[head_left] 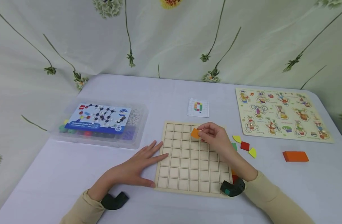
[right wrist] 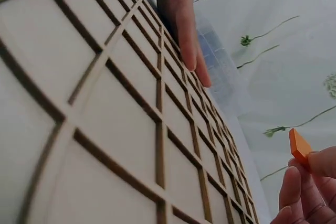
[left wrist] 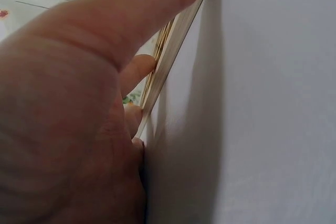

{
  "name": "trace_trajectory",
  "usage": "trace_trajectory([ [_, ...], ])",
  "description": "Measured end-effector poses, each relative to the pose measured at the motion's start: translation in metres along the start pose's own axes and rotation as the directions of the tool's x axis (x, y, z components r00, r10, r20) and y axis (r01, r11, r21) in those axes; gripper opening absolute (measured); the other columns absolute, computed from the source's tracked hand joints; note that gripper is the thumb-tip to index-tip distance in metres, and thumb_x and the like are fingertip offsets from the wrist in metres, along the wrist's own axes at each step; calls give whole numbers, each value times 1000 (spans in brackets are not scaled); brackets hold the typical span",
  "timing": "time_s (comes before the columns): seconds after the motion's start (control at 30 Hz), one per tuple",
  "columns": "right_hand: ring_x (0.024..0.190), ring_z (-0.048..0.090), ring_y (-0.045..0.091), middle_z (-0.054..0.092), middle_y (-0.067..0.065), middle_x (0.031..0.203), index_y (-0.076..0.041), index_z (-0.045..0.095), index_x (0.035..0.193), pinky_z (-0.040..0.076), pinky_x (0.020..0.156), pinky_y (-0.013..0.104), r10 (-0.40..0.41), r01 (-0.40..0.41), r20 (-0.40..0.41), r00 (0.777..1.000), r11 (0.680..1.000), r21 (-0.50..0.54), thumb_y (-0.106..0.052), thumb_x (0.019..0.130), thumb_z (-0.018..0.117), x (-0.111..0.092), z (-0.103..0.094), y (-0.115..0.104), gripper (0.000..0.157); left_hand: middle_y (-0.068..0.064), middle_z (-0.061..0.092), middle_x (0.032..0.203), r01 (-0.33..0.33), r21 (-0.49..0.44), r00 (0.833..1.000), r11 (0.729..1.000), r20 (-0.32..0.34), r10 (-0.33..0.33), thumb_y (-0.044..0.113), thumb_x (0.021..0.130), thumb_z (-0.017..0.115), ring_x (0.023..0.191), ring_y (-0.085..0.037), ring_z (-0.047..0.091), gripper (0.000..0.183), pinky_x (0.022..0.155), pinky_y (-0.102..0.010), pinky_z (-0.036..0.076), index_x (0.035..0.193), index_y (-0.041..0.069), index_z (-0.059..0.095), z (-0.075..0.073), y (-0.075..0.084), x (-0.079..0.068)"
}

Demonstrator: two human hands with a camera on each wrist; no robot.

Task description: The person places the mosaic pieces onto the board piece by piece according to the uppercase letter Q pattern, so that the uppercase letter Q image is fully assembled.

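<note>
Item one: orange tile, thin, four-cornered. We find it raised over the far part of the grid board, above the fourth column from the left, about where the first and second rows meet; the right wrist view shows it apart from the board. We can make out no clear long axis; its sides look askew to the grid lines.

Item two: right hand, pinching the tile between thumb and fingers. We note its approach from the right, which puts the tile to the left of the hand, at the fingertips. We enter this as the nearer hand, and judge the tile's angle against the cell walls to be the relation on which any lowering would turn.

Item three: left hand, fingers spread and grasping nothing, at the board's left side; forefinger over the rim, thumb by the near left corner, well apart from the tile.

Item four: on the bench, right of the board, we count two yellow pieces, a red tile between them, and a green piece, partly hidden.

Item five: printed card, beyond the board.
</note>
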State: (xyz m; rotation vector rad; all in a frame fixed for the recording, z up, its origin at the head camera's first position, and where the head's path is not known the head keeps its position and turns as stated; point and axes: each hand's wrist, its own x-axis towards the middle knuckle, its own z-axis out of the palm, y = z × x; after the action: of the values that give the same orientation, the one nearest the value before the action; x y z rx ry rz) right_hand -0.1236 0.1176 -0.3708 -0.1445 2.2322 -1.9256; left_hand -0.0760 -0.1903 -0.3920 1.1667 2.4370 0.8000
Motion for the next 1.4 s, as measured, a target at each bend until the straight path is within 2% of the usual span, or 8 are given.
trace_trajectory([
  [0.17,69,57,22,64,7,82,-2,65,99,46,60,24,-90,92,24,996,986,-137,-5,88,64,6,16,11,12,-10,0,156,11,-2,1000,1000,7,-11,48,76,73,139,-32,-7,89,106,-57,5,148,19,30,0,1,0],
  [0.33,67,56,16,65,-1,79,-8,69,95,46,60,26,-201,201,33,979,933,-298,-4,85,67,5,25,15,11,-10,0,156,24,-8,1000,1000,10,-24,48,75,73,139,-31,-7,89,106,-56,5,148,19,30,0,2,0],
  [0.47,66,56,12,64,-4,77,-10,69,92,46,59,26,-238,232,33,971,893,-386,-4,84,68,2,30,16,10,-9,0,156,20,3,1000,1000,9,-20,50,76,72,139,-30,-8,90,106,-56,5,148,20,29,1,0,1],
  [0.7,64,51,12,61,-7,73,-11,69,89,44,57,26,-264,255,41,964,866,-430,-3,84,68,-1,32,18,10,-9,-1,156,19,9,1000,1000,11,-20,51,76,72,139,-29,-8,90,106,-55,5,149,20,29,1,-1,1],
  [0.93,67,49,12,60,-5,80,-9,72,87,42,59,27,-299,287,47,953,838,-464,0,80,71,-2,32,19,12,-10,0,156,21,19,1000,1000,9,-22,51,76,71,139,-30,-7,89,107,-54,5,148,19,29,1,0,0],
  [1.07,70,51,11,62,-4,83,-8,74,92,44,62,27,-297,295,74,952,825,-482,-2,82,70,-1,28,17,11,-10,0,156,14,17,1000,1000,8,-14,50,76,72,139,-31,-7,89,106,-55,6,148,18,29,1,0,2],
  [1.2,73,54,12,64,-3,88,-7,73,99,46,64,28,-264,275,91,960,838,-472,-8,87,66,-4,16,9,13,-9,0,156,4,19,1000,1000,3,-4,51,76,71,139,-31,-7,89,106,-56,6,148,19,29,3,-2,2],
  [1.4,73,59,24,66,10,94,-2,68,108,48,63,28,-186,199,70,980,915,-352,-13,93,59,-20,-35,-6,21,-9,-1,156,1,23,1000,1000,-6,-1,51,76,72,139,-31,-7,90,106,-55,6,149,20,29,2,-2,2],
])
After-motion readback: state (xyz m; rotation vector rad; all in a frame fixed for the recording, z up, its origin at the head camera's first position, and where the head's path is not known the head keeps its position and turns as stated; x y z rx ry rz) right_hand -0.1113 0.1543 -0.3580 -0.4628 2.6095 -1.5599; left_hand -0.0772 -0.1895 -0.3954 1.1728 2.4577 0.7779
